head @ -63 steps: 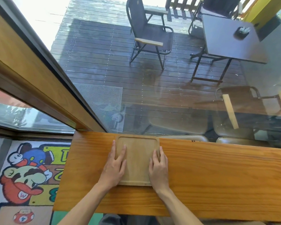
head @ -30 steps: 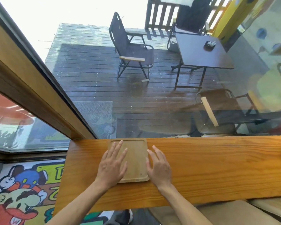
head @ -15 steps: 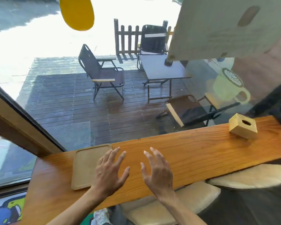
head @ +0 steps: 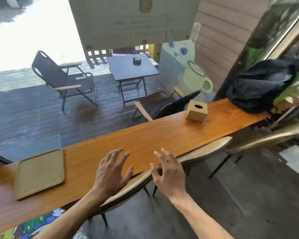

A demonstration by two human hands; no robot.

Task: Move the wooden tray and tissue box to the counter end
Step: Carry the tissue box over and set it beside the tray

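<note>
I see both hands raised over the near edge of the wooden bench [head: 162, 135], each holding nothing: my left hand [head: 111, 173] and right hand [head: 169, 175] have their fingers [head: 118, 155] spread wide. The wooden tray [head: 40, 173] lies flat on the bench well to the left of the hands, by the window. The tissue box [head: 197, 110] stands far to the right on the same bench, near a black bag [head: 261, 85] at the far end. Padded chairs [head: 205, 150] sit tucked under the bench edge
</note>
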